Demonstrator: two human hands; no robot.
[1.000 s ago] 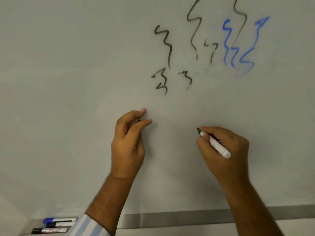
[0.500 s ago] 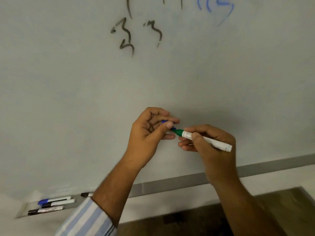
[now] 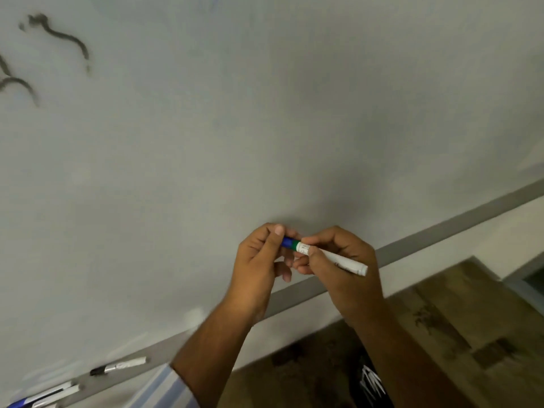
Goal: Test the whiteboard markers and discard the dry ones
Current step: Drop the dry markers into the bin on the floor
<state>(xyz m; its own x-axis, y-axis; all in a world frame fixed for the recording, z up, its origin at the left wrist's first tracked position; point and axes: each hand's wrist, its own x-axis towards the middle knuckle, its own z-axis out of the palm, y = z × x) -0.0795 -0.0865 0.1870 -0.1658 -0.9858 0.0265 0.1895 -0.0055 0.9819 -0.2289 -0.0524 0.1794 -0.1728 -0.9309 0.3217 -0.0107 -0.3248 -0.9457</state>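
Right grip (image 3: 338, 260) pinches white marker (image 3: 338, 259); left grip (image 3: 265, 254) pinches blue cap (image 3: 286, 242) on its tip.

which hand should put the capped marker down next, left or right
Probably the right hand: it grips the white marker by its barrel, while the left hand only pinches the blue cap at the tip.

Brown mottled floor (image 3: 459, 325), dim light
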